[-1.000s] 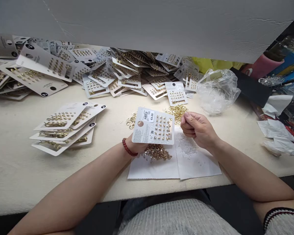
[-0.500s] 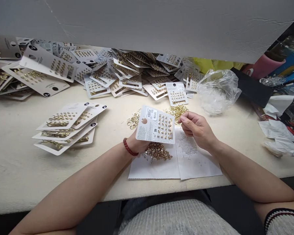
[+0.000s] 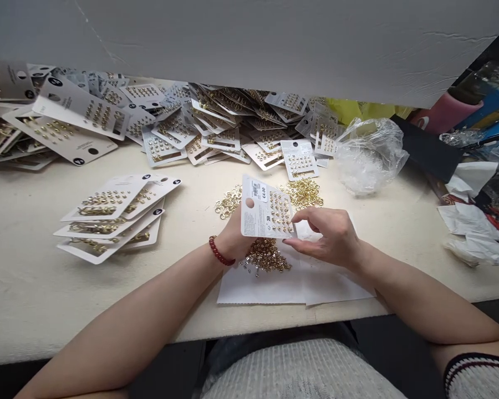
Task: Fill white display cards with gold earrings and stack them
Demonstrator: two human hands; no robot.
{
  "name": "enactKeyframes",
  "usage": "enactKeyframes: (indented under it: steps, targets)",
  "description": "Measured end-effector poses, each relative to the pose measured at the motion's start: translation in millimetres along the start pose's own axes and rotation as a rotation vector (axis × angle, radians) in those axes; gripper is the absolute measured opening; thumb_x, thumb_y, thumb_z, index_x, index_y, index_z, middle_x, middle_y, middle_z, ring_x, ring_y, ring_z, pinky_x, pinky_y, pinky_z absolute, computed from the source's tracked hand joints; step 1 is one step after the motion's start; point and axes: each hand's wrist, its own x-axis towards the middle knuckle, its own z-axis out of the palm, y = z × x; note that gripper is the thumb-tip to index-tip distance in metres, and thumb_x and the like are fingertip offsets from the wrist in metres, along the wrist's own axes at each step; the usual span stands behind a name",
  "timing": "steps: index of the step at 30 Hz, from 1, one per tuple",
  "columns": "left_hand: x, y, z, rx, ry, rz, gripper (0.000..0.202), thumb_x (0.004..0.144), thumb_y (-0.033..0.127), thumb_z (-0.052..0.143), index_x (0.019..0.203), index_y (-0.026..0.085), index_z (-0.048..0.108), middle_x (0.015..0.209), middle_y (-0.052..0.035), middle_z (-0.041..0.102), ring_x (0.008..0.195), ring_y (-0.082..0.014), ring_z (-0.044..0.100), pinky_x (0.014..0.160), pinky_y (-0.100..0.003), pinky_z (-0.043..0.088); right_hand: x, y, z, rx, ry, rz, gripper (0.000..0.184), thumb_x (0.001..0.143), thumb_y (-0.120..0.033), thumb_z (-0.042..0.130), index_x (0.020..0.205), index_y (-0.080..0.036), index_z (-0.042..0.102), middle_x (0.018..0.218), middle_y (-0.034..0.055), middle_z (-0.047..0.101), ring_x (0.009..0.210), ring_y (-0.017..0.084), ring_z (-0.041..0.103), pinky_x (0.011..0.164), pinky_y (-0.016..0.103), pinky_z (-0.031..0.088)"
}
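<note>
My left hand (image 3: 233, 239) holds up a white earring card (image 3: 266, 213) with a price sticker and rows of small gold earrings; a red bead bracelet (image 3: 218, 252) circles that wrist. My right hand (image 3: 330, 235) has its fingers pinched at the card's lower right corner, touching its edge. Below the card a heap of gold earrings (image 3: 268, 257) lies on white paper sheets (image 3: 274, 285). More loose gold rings (image 3: 303, 191) lie behind the card, and a smaller cluster (image 3: 227, 202) lies to their left.
A short stack of filled cards (image 3: 116, 216) lies at left. A large heap of cards (image 3: 170, 119) runs along the back under a white board (image 3: 249, 39). A clear plastic bag (image 3: 368, 152) and crumpled white paper (image 3: 469, 221) sit at right on the cream table (image 3: 45, 293).
My right hand has moved down and left from beside the loose rings to the card's lower right edge. My left hand has tilted the card more upright and turned it narrower.
</note>
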Motion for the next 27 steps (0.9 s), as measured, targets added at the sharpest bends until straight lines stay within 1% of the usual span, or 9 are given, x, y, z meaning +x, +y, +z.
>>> enactKeyframes:
  steps: [3,5,8,10,15,18,21,25,27]
  targets:
    - [0.1,3.6,0.4,-0.112,0.000,-0.071,0.029,0.087,0.047,0.064,0.086,0.019,0.064,0.075,-0.0049,0.071,0.065,-0.0155,0.070,0.060,-0.028,0.063,1.8,-1.3,-2.1,-0.018,0.018,0.020,0.013,0.088,-0.026,0.059,0.095,-0.016,0.065,0.060,-0.0028,0.062,0.044,0.009,0.044,0.044,0.024,0.037]
    - [0.7,6.1,0.7,-0.045,0.030,-0.047,0.017,0.084,0.033,0.071,0.082,0.018,0.063,0.066,-0.0014,0.068,0.057,-0.0116,0.067,0.054,-0.023,0.060,3.1,-0.4,-3.5,0.012,0.028,0.097,0.012,0.088,-0.020,0.054,0.089,-0.016,0.065,0.053,-0.0053,0.055,0.041,0.008,0.038,0.041,0.023,0.032]
    - [1.2,8.5,1.3,0.108,0.094,0.064,0.007,0.085,0.021,0.068,0.083,0.016,0.064,0.062,0.0009,0.066,0.051,-0.0081,0.064,0.050,-0.018,0.057,4.3,3.3,-4.4,0.132,0.018,0.289,0.022,0.088,-0.023,0.052,0.066,-0.019,0.053,0.048,-0.0080,0.037,0.040,0.006,0.028,0.040,0.023,0.024]
    - [0.7,8.5,1.7,0.190,0.127,0.121,0.004,0.085,0.019,0.068,0.084,0.015,0.066,0.063,0.0008,0.067,0.049,-0.0070,0.063,0.048,-0.016,0.055,4.8,6.2,-4.0,0.238,0.006,0.422,0.032,0.088,-0.029,0.056,0.060,-0.021,0.043,0.050,-0.0085,0.030,0.043,0.005,0.026,0.041,0.023,0.021]
    - [-1.0,5.8,2.0,0.298,0.137,0.216,0.005,0.086,0.017,0.066,0.082,0.015,0.067,0.060,0.0019,0.065,0.046,-0.0063,0.061,0.044,-0.016,0.053,6.7,11.8,-1.3,0.535,0.006,0.654,0.037,0.086,-0.045,0.063,0.064,-0.020,0.048,0.053,-0.0079,0.029,0.047,0.006,0.026,0.043,0.022,0.020]
    - [-1.0,5.0,2.1,0.340,0.132,0.249,0.007,0.088,0.016,0.064,0.085,0.015,0.069,0.061,0.0016,0.065,0.048,-0.0064,0.061,0.045,-0.017,0.053,7.4,13.5,0.7,0.639,0.029,0.718,0.037,0.086,-0.052,0.063,0.070,-0.019,0.056,0.054,-0.0068,0.034,0.048,0.006,0.029,0.042,0.023,0.021]
    - [0.3,6.5,-0.2,0.347,0.144,0.265,0.006,0.089,0.018,0.065,0.086,0.015,0.070,0.063,0.0012,0.066,0.048,-0.0066,0.062,0.045,-0.017,0.053,6.6,14.9,1.5,0.662,0.063,0.755,0.045,0.085,-0.056,0.063,0.062,-0.019,0.052,0.051,-0.0062,0.035,0.047,0.006,0.029,0.041,0.023,0.021]
    - [6.0,14.0,-15.5,0.357,0.270,0.313,0.017,0.093,0.026,0.060,0.081,0.016,0.066,0.064,-0.0003,0.065,0.047,-0.0069,0.057,0.040,-0.018,0.046,5.3,16.1,1.0,0.719,0.129,0.821,0.051,0.083,-0.058,0.067,0.057,-0.021,0.042,0.049,-0.0077,0.030,0.046,0.006,0.026,0.041,0.023,0.021]
    - [10.1,19.0,-27.5,0.460,0.366,0.319,0.023,0.095,0.028,0.057,0.076,0.017,0.064,0.060,0.0003,0.062,0.046,-0.0076,0.052,0.040,-0.020,0.041,6.2,16.1,1.0,0.804,0.179,0.864,0.049,0.081,-0.058,0.070,0.060,-0.022,0.042,0.049,-0.0095,0.026,0.044,0.005,0.021,0.041,0.024,0.018]
